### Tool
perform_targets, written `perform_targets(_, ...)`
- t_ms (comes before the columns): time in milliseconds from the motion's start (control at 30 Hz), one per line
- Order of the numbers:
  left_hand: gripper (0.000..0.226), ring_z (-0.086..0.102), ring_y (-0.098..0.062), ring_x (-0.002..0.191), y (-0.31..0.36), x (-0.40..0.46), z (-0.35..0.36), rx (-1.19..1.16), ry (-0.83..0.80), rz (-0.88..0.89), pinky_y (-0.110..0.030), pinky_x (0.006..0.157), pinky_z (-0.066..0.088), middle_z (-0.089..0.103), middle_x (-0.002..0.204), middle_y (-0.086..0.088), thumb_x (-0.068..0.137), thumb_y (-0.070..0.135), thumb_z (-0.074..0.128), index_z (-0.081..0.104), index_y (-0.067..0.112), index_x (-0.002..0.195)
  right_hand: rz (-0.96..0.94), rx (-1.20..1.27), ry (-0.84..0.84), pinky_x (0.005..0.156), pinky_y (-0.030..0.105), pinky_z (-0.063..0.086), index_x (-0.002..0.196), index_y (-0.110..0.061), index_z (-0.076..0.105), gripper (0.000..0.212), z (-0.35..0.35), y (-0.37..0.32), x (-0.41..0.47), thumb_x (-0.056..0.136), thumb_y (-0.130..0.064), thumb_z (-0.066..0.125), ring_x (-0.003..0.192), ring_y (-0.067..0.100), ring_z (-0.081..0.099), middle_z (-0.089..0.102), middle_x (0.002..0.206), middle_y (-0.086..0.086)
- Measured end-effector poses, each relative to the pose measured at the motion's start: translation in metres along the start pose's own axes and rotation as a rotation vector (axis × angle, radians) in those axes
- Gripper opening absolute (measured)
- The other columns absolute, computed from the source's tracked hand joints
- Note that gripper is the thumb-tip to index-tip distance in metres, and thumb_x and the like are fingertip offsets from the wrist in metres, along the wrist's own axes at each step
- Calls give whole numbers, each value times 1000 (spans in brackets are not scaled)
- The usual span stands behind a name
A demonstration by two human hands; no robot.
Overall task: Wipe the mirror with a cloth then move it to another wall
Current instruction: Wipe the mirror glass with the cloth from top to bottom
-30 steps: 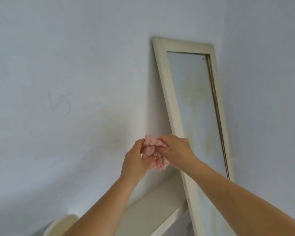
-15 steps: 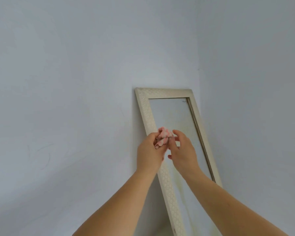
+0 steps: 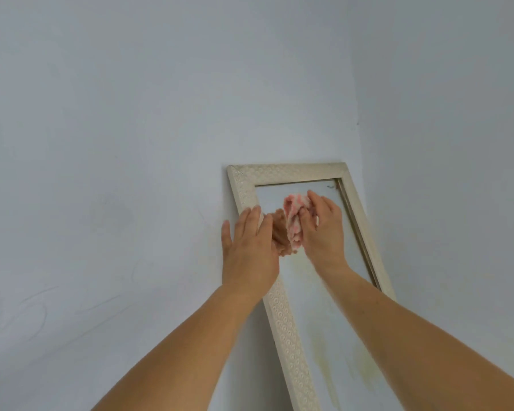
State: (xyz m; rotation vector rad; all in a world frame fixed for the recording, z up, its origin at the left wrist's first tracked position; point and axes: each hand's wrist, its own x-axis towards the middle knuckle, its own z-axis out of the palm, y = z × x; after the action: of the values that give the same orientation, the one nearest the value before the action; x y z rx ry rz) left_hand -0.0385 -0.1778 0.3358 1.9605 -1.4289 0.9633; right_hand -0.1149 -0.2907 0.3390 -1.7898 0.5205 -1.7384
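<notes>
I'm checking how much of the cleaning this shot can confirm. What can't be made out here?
- Bottom of the mirror: cut off by the lower edge of the head view, so its footing is unseen.
- Glass under the cloth and right hand: covered by them.
- Frame behind the left hand: hidden, so the hold is unclear.
- Small dark mark at the glass's top right corner: too small to identify.

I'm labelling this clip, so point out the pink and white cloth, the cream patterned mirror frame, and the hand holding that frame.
Pink and white cloth (image 3: 293, 221), head view, on its bunched middle.
Cream patterned mirror frame (image 3: 285, 324), head view, on its left side rail.
Left hand (image 3: 250, 250), head view, on its back.
</notes>
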Motion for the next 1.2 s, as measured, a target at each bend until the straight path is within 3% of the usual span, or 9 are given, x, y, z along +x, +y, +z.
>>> perform_targets(100,60,-17,-18,145,-11,9,5,168,-60,-25,-47,114,-15,-13,159,-4,99,26,25,-2,14,151,-128,-76,-77,78,-13,22,139,-13,41,45,16,4,10,95,-13,51,111,2,34,31,142,10)
perform_targets(200,63,4,-25,147,-17,11,13,257,33,-31,-51,114,-3,8,159,-12,92,33,17,14,6,149,-206,-18,-61,78,-5,32,131,-12,45,45,33,8,16,88,-8,57,107,6,44,43,133,8)
perform_targets(300,64,35,-28,138,-19,11,28,325,136,34,-56,113,21,40,147,-16,86,34,27,41,1,139,-323,-27,-124,102,12,34,129,-13,52,37,44,12,20,92,-9,54,131,16,43,47,140,5)
perform_targets(400,63,32,-29,139,-21,10,37,335,181,66,-53,109,15,38,148,-17,88,33,27,38,0,140,-396,-109,-231,118,29,17,142,-15,39,44,51,24,24,99,-23,42,146,18,19,30,154,3)
perform_targets(533,64,22,-27,141,-25,11,47,372,209,33,-53,111,10,34,149,-19,88,34,27,24,-1,141,-502,-384,-273,119,40,11,147,-27,3,56,49,45,30,95,-46,14,148,14,-3,1,158,-5)
perform_targets(767,68,15,-27,142,-17,13,54,438,251,-6,-55,112,10,27,152,-20,84,31,27,24,-5,142,-318,-595,-245,115,42,-10,145,-36,-12,56,28,74,49,93,-52,1,141,-1,-18,-17,153,-19)
perform_targets(933,68,12,-28,144,-7,20,66,495,268,-31,-52,115,3,20,155,-18,84,28,28,21,-2,145,-189,-648,-231,116,50,-13,150,-31,-6,54,14,94,74,100,-46,12,145,3,-12,-15,156,-17)
perform_targets(1067,68,12,-28,144,-7,20,69,521,293,-36,-52,114,4,21,154,-18,84,29,29,25,-3,144,-132,-523,-244,113,52,-13,150,-29,11,54,5,113,102,99,-45,17,147,12,-6,3,160,-8)
perform_targets(1200,67,15,-28,144,-4,19,67,507,291,-43,-53,113,9,25,154,-18,83,27,29,27,-2,143,-33,-531,-250,115,52,-7,152,-25,6,56,-1,126,123,99,-44,16,147,12,-6,0,161,-5)
